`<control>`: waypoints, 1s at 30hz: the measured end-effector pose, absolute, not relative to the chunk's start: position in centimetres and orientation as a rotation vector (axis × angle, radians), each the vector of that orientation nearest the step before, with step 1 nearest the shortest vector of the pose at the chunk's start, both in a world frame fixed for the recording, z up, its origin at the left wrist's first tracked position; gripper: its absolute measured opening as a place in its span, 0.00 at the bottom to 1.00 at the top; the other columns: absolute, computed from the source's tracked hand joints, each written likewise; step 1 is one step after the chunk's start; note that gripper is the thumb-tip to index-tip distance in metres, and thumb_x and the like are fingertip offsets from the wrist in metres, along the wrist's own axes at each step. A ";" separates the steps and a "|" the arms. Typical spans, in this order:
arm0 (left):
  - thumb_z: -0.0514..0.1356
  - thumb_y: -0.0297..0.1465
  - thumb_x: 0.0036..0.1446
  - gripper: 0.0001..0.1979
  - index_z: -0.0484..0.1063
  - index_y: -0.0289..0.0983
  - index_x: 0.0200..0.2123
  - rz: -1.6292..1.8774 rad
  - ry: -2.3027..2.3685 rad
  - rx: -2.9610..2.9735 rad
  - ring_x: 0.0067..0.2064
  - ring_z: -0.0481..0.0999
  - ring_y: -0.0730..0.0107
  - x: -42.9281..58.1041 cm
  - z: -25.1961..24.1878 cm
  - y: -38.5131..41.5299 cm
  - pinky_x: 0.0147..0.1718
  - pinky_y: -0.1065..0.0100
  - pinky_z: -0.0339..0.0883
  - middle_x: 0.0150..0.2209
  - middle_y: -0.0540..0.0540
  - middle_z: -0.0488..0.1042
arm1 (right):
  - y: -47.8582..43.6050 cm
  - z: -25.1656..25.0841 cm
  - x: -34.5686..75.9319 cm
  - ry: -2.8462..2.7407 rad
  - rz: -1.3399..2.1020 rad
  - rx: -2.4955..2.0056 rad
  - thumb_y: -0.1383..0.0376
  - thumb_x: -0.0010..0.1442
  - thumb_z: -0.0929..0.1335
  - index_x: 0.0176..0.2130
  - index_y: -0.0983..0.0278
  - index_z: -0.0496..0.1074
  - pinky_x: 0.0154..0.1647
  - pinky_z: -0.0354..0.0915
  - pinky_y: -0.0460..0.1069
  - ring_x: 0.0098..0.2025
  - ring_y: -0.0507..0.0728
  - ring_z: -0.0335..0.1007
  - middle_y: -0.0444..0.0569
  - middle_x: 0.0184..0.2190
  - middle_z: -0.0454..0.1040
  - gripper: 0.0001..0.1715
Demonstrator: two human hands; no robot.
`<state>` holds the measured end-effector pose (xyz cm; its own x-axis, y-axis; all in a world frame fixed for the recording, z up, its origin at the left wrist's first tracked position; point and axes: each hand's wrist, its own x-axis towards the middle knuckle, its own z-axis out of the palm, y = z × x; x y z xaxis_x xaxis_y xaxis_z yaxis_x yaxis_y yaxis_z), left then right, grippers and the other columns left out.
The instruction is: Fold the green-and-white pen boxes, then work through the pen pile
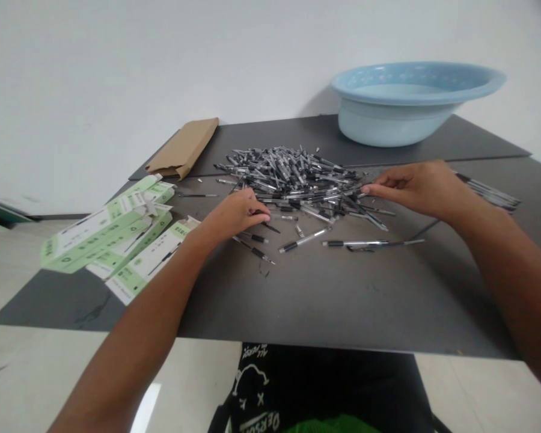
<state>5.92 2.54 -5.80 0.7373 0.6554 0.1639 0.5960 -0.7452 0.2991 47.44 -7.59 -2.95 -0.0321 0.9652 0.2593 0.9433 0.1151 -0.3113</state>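
A heap of clear and black pens and pen parts (288, 174) lies in the middle of the dark table. At its near left edge my left hand (237, 213) is closed in a pinch, with a slim dark pen part (270, 227) at the fingertips. My right hand (419, 187) reaches to the heap's right edge, thumb and fingers pressed together. What those fingers hold, if anything, blends into the pens behind. Loose pens lie in front of the heap, among them one with a black grip (304, 239) and another pen (356, 243) further right.
Green-and-white printed cartons (112, 225) lie at the table's left, behind my left forearm. A brown paper envelope (184, 144) rests at the back left. At the back right stands a large light-blue basin (388, 120). Several thin refills (491, 192) lie together beyond my right wrist.
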 end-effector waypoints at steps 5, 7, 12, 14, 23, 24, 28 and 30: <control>0.67 0.39 0.65 0.11 0.89 0.43 0.43 0.346 0.994 2.717 0.38 0.74 0.63 6.0 -6.0 2.7 0.39 0.64 0.62 0.34 0.46 0.73 | -7.7 -2.9 47.3 -2.004 0.071 -1.814 0.37 0.63 0.72 0.35 0.55 0.86 0.32 0.61 0.50 0.27 0.55 0.76 0.42 0.24 0.82 0.27; 0.66 0.38 0.66 0.10 0.89 0.43 0.42 0.351 0.995 2.718 0.38 0.75 0.63 5.9 -5.7 2.7 0.39 0.65 0.63 0.33 0.47 0.74 | -7.7 -2.9 47.3 -1.991 0.070 -1.825 0.36 0.62 0.72 0.35 0.55 0.86 0.32 0.61 0.51 0.28 0.55 0.77 0.42 0.24 0.82 0.28; 0.66 0.39 0.67 0.11 0.88 0.42 0.43 0.509 1.111 2.713 0.35 0.73 0.64 4.7 -4.2 2.9 0.38 0.64 0.64 0.32 0.48 0.72 | -7.7 -3.0 47.3 -1.956 0.097 -1.870 0.36 0.61 0.73 0.35 0.55 0.86 0.31 0.61 0.51 0.27 0.56 0.76 0.43 0.24 0.81 0.28; 0.65 0.38 0.68 0.11 0.87 0.41 0.44 0.666 1.193 2.720 0.36 0.73 0.63 4.0 -3.5 3.0 0.40 0.63 0.66 0.34 0.47 0.72 | -7.7 -3.1 47.2 -1.966 0.086 -1.835 0.38 0.62 0.74 0.35 0.57 0.86 0.31 0.60 0.51 0.27 0.55 0.75 0.44 0.24 0.81 0.26; 0.68 0.33 0.68 0.06 0.85 0.41 0.44 1.367 1.375 2.594 0.44 0.77 0.63 2.7 -2.3 3.1 0.47 0.61 0.73 0.50 0.42 0.76 | -8.0 -3.5 43.7 -2.163 -0.086 -1.529 0.52 0.68 0.74 0.46 0.58 0.86 0.37 0.70 0.51 0.35 0.57 0.77 0.49 0.42 0.85 0.15; 0.67 0.32 0.69 0.06 0.85 0.41 0.45 1.403 1.386 2.577 0.45 0.77 0.63 2.6 -2.3 3.1 0.48 0.61 0.73 0.50 0.42 0.76 | -7.8 -3.2 42.8 -2.200 -0.085 -1.493 0.52 0.70 0.73 0.47 0.58 0.86 0.41 0.72 0.51 0.39 0.58 0.79 0.50 0.44 0.86 0.16; 0.66 0.32 0.70 0.05 0.84 0.41 0.45 1.515 1.415 2.545 0.49 0.79 0.61 2.0 -2.1 3.3 0.51 0.61 0.73 0.48 0.44 0.79 | -5.9 -1.5 38.6 -2.365 -0.045 -1.390 0.51 0.72 0.70 0.48 0.56 0.87 0.46 0.72 0.52 0.45 0.58 0.81 0.48 0.47 0.86 0.17; 0.64 0.33 0.72 0.06 0.83 0.41 0.46 1.542 1.444 2.520 0.50 0.79 0.60 1.6 -2.1 3.5 0.52 0.60 0.72 0.48 0.44 0.81 | -4.2 -0.3 36.7 -2.459 0.004 -1.410 0.52 0.70 0.71 0.49 0.55 0.86 0.44 0.71 0.52 0.41 0.58 0.81 0.47 0.47 0.87 0.17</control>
<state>1.58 3.46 -2.12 0.1790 0.6011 0.7789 0.7377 -0.6058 0.2980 36.65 -4.17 -0.31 -0.4700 0.8433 0.2605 0.8426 0.5166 -0.1523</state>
